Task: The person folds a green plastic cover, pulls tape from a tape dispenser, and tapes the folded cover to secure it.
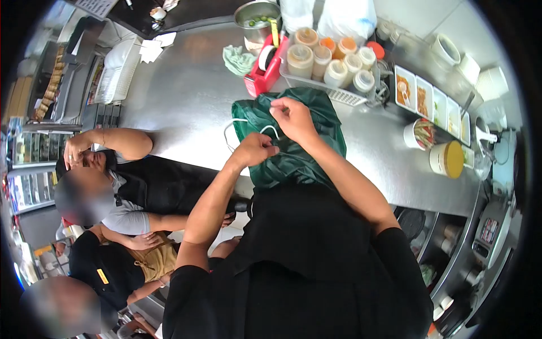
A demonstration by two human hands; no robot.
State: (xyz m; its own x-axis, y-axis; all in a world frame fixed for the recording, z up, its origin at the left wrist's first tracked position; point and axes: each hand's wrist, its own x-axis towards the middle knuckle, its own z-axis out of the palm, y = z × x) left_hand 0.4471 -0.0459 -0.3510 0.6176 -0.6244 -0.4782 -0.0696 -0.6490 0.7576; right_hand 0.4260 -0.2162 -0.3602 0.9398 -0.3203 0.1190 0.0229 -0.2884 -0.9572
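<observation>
A crumpled dark green bag (316, 144) with white cord handles (227, 133) lies on the steel counter right in front of me. My left hand (253, 151) is closed at the bag's left side, fingertips pinched on it beside one white cord. Over the upper middle of the bag, my right hand (294, 120) is also closed, thumb and forefinger pressed together. Whatever sits between those right fingertips is too small to make out. Just beyond the bag stands a red tape dispenser (264, 68).
Behind the bag, a basket (344, 96) holds several capped sauce bottles, near a metal pot (257, 17) and a green cloth (238, 59). Topping trays (420, 96), a cup of sticks (418, 134) and a yellow-lidded tub (446, 159) stand right. A co-worker (169, 181) leans on the counter at left.
</observation>
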